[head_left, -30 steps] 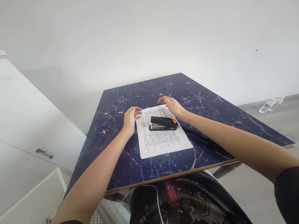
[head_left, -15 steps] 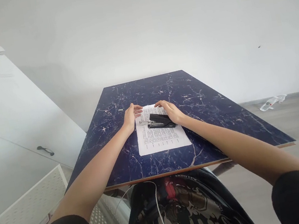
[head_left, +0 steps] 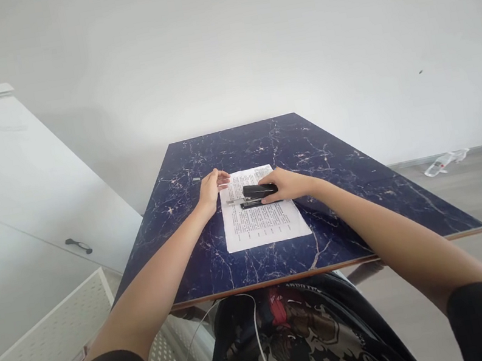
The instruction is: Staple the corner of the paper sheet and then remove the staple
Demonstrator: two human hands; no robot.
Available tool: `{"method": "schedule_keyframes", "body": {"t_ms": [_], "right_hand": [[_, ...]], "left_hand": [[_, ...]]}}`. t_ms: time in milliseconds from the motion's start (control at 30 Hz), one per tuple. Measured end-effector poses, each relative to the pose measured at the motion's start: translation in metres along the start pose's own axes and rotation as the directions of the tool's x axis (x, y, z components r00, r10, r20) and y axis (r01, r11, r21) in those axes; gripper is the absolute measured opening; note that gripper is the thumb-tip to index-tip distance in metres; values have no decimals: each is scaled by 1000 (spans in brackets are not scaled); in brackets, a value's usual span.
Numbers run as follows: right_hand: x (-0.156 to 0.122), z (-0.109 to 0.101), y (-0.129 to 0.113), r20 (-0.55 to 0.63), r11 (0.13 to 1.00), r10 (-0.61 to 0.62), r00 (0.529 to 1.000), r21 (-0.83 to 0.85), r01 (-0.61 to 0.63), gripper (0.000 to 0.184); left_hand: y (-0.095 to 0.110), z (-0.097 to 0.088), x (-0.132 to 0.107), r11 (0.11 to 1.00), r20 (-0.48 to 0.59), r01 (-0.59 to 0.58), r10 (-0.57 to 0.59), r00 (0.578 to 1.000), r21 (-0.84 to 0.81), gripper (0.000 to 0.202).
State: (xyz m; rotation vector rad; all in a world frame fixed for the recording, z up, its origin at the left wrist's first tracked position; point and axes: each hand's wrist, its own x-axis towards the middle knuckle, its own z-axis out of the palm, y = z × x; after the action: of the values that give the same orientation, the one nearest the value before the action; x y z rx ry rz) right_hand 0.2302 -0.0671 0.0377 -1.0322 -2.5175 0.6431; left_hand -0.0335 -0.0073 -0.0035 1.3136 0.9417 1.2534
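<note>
A printed white paper sheet [head_left: 262,221] lies on the dark blue marbled table [head_left: 330,215]. A black stapler [head_left: 256,194] rests across the sheet's upper part. My right hand [head_left: 282,186] is closed around the stapler's right end. My left hand [head_left: 210,189] rests at the sheet's upper left corner, fingers curled lightly on the paper's edge.
A white cabinet [head_left: 5,183] with a dark handle [head_left: 78,246] stands to the left. A white perforated panel [head_left: 49,336] lies low at the left. A crumpled plastic bottle [head_left: 445,161] lies on the grey floor at the right. A white wall is behind the table.
My right hand moved from the sheet's top edge onto the stapler and closed on it, covering its orange end. My left hand stayed at the paper's corner.
</note>
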Motion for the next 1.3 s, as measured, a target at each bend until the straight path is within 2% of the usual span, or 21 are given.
{"method": "schedule_keyframes", "body": {"t_ms": [100,167,267,367,467,533,700,800,900,967,1033,1100,1133,1200,1233,1300], "right_hand": [[2,2,-4,-154,999,28,988,-24,-32,16],[3,4,-7,-299,997,8,954,-72,-31,16],[4,7,-9,-457,943,-177,871,-333,17,27],[3,9,-8,-444,804,-347,826,-594,18,40],[1,8,-9,-388,694,-427,817,-720,20,43],[0,8,-10,-347,645,-456,820,-763,36,42],[1,10,-11,-292,584,-496,818,-809,65,38],[1,12,-12,-303,603,-498,813,-794,73,39],[2,14,-15,-378,696,-432,819,-717,36,42],[3,16,-16,-487,788,-338,806,-614,-41,41],[4,17,-16,-623,877,-196,757,-456,-148,36],[5,15,-12,-694,944,7,720,-233,-233,28],[6,13,-8,-678,959,126,724,-104,-264,25],[6,10,0,-552,944,321,770,126,-304,29],[7,9,5,-476,928,372,797,197,-316,32],[8,8,13,-387,920,386,838,226,-319,32]], "left_hand": [[4,0,-1,996,15,34,-33,999,-78,43],[6,1,-2,982,49,100,-93,994,-163,43],[11,2,-3,927,172,264,-224,959,-267,46],[14,5,-6,891,290,373,-297,910,-259,42],[13,8,-8,917,301,319,-243,922,-238,27],[10,8,-8,933,295,282,-211,932,-225,25],[5,4,-4,936,230,272,-220,948,-224,21],[4,3,-3,931,230,293,-242,943,-220,9],[5,4,-2,936,175,283,-248,953,-211,5],[7,4,-2,948,99,247,-231,968,-199,4],[8,3,-1,967,20,203,-202,979,-155,2],[9,0,-1,988,-66,134,-139,988,-78,6],[10,-1,-1,995,-105,90,-93,990,-32,9],[12,-4,-1,999,-154,-13,21,988,51,12],[13,-4,-2,994,-160,-65,78,984,87,14],[15,-3,-5,979,-146,-153,173,974,138,16]]}}
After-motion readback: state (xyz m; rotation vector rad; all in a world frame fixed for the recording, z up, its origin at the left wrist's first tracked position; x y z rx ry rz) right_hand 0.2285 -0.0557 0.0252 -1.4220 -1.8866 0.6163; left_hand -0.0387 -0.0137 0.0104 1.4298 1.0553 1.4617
